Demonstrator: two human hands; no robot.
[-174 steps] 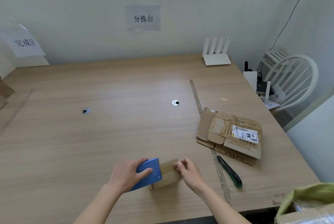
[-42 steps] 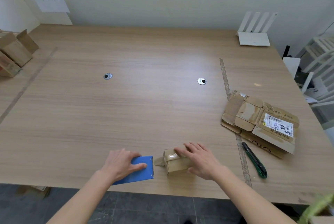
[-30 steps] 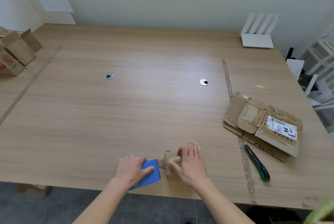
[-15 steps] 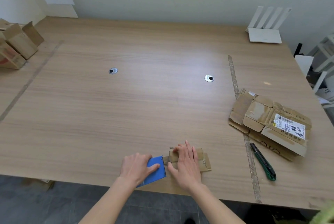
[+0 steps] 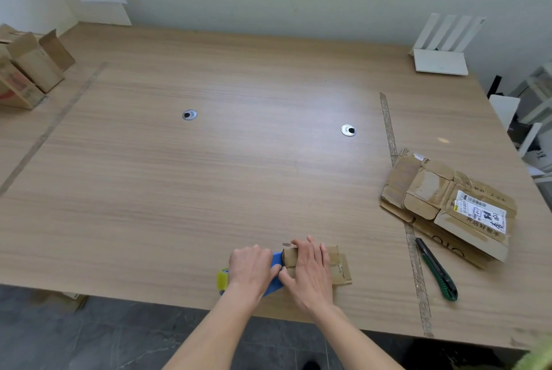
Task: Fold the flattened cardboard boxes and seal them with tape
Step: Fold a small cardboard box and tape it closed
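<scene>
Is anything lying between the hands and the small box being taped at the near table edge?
Nothing visible. The right hand rests flat on the small cardboard box, and the left hand grips the blue tape dispenser right against the box's left end.

Soft, even daylight fills the room, leaving a pale glare patch on the wooden table [image 5: 268, 136] near the right-hand metal grommet [image 5: 348, 130]. Shadows are faint. The wide-angle lens bows the table's edges; focus is sharp centrally, softening toward the corners.
</scene>
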